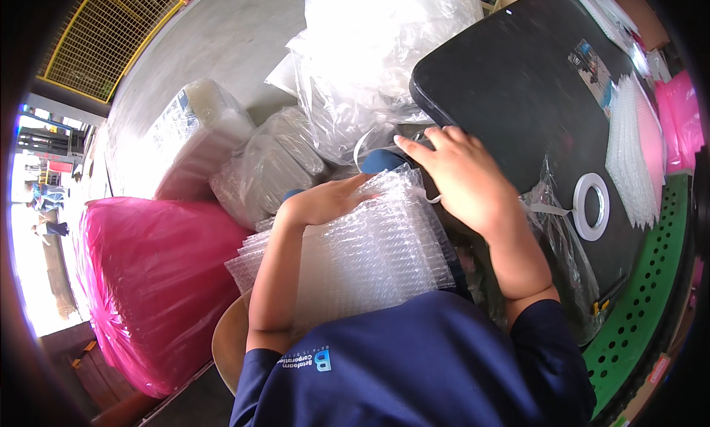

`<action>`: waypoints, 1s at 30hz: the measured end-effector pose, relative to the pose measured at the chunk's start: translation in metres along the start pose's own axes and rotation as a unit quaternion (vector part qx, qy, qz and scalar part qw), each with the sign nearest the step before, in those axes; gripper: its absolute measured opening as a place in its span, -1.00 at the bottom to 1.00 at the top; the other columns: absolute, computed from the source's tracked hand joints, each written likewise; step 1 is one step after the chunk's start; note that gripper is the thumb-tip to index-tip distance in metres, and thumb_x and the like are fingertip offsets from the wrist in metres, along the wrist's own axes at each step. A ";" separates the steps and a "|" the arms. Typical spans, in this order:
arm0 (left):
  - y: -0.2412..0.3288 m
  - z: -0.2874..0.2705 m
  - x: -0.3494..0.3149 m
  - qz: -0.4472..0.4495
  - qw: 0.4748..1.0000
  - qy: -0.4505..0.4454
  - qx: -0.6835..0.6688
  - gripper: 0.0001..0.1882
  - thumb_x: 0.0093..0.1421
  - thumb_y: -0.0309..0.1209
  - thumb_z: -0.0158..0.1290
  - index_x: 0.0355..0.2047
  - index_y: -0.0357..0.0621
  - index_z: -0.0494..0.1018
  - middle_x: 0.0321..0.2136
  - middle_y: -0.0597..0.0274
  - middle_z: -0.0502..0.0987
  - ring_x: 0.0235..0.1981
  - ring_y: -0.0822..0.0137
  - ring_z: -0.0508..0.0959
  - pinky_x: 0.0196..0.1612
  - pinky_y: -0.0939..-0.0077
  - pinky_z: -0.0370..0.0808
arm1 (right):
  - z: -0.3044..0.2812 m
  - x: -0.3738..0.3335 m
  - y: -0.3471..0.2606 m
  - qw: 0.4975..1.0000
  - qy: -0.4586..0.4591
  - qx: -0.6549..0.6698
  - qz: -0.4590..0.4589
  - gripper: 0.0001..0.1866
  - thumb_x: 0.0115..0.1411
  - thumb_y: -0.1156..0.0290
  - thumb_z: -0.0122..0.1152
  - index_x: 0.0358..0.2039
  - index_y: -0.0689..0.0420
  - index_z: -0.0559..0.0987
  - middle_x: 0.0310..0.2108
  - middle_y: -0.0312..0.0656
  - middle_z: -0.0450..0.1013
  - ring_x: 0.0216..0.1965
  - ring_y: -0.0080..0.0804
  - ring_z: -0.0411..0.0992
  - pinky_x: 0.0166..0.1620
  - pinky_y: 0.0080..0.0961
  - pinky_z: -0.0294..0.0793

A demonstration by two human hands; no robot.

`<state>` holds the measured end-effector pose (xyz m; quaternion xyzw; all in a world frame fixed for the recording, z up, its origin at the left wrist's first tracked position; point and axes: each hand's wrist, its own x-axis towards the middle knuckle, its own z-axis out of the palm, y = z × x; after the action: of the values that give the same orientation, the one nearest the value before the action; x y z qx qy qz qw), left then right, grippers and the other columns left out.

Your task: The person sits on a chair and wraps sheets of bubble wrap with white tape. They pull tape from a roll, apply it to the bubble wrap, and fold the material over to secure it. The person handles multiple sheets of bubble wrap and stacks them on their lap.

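Observation:
A stack of clear bubble wrap sheets (370,253) lies across my lap. My left hand (329,199) is at its far edge, closed on the sheets there, with its fingertips partly behind the clear plastic. My right hand (462,168) hovers just right of the stack's far corner, its thumb and fingers spread, and no held thing shows in it. A thin white tape strip (549,208) runs off a white tape roll (592,207) toward my right wrist. Another white loop curls beyond my thumb.
A black tabletop (510,87) stands at right, bearing more bubble wrap (629,153) and a yellow-and-black cutting tool (605,303). A green perforated rail (643,294) edges it. Clear plastic bags (370,57) pile up ahead. A large pink bag (155,279) and wrapped bundles (200,135) sit left.

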<state>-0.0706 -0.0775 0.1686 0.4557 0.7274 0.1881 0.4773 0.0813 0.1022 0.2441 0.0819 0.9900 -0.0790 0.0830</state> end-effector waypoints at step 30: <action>-0.017 0.006 0.001 0.013 0.997 0.047 -0.066 -0.42 0.31 -0.09 -0.18 0.27 0.06 0.00 0.02 -0.23 0.41 0.13 -0.06 0.36 0.18 0.17 0.22 | 0.032 0.098 0.015 0.936 0.274 0.209 0.074 -0.88 -0.09 0.62 0.15 -0.52 0.25 0.63 -0.55 0.09 0.49 -0.42 -0.08 0.54 -0.31 -0.39 0.54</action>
<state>-0.0738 -0.0862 0.1527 0.4229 0.7292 0.2629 0.4694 -0.0064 0.1259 0.1933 0.1887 0.9267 -0.2524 -0.2048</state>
